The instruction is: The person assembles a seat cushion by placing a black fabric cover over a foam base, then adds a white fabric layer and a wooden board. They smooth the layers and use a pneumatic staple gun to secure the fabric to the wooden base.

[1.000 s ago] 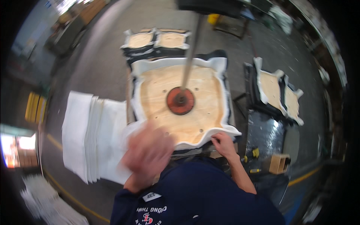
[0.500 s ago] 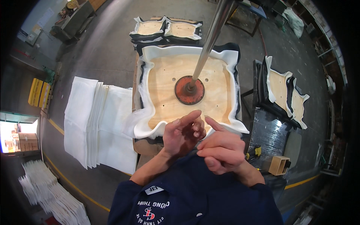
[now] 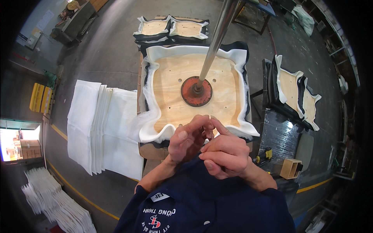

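Plywood board [image 3: 217,110]: pale, matt, grain visible. Foam padding [image 3: 155,132] at its edges: white, soft, matt. Metal pole [image 3: 217,39]: smooth, dull sheen. Base disc [image 3: 196,91]: rusty, rough. Stacked sheets [image 3: 97,128]: white fibrous cloth.

The left hand [image 3: 188,139] and right hand [image 3: 223,153] met in front of the board [image 3: 171,97], on which a disc [image 3: 196,91] sat. Stacked sheets [image 3: 101,132] lay left of it; more padded boards [image 3: 295,93] lay right.

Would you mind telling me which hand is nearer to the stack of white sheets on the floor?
Left. The left hand is nearer the white sheets, which lie off to its left. The right hand sits on the far side of the left one, fingertips meeting over the plywood seat's near edge.
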{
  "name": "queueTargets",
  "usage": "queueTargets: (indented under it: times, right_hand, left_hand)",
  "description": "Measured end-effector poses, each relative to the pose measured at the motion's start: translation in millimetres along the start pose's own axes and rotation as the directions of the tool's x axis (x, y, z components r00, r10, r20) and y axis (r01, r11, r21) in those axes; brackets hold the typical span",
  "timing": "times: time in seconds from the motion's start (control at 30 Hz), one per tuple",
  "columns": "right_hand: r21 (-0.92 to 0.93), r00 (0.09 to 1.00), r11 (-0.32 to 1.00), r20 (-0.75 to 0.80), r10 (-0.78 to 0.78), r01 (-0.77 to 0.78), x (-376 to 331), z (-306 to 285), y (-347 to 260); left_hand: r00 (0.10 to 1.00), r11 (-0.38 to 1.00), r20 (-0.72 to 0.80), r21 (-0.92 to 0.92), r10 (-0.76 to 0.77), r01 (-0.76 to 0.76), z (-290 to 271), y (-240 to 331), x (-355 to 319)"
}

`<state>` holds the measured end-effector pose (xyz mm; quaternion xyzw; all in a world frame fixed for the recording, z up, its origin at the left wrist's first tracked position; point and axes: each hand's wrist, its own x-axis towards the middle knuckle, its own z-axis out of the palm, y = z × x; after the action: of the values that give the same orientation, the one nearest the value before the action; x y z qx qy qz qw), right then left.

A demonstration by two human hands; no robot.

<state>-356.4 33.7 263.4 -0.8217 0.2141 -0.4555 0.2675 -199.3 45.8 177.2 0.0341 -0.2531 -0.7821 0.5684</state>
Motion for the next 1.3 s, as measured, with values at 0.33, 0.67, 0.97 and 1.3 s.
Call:
queueTargets:
  times: [0.33,0.67,0.97,1.3]
  right_hand:
    - [-0.032,1.000,0.999,0.013,-0.005,0.006,-2,1,-1]
    - [-0.017,1.000,1.000,0.026,0.005,-0.004,-2,3,-3]
    - [0.002,1.000,1.000,-0.003,0.000,0.000,0,4,-2]
    - [-0.046,0.999,0.998,0.025,0.032,-0.031,-2,7,-4]
  left_hand:
    - [0.993,0.983,0.088,0.154,0.084,-0.097,-4,1,2]
    - [0.997,0.960,0.047,0.269,0.064,-0.074,-1,4,-2]
    - [0.996,0.938,0.057,0.338,0.064,-0.080,-6,4,-3]
    - [0.985,0.844,0.129,0.509,0.115,-0.165,-8,5,-3]
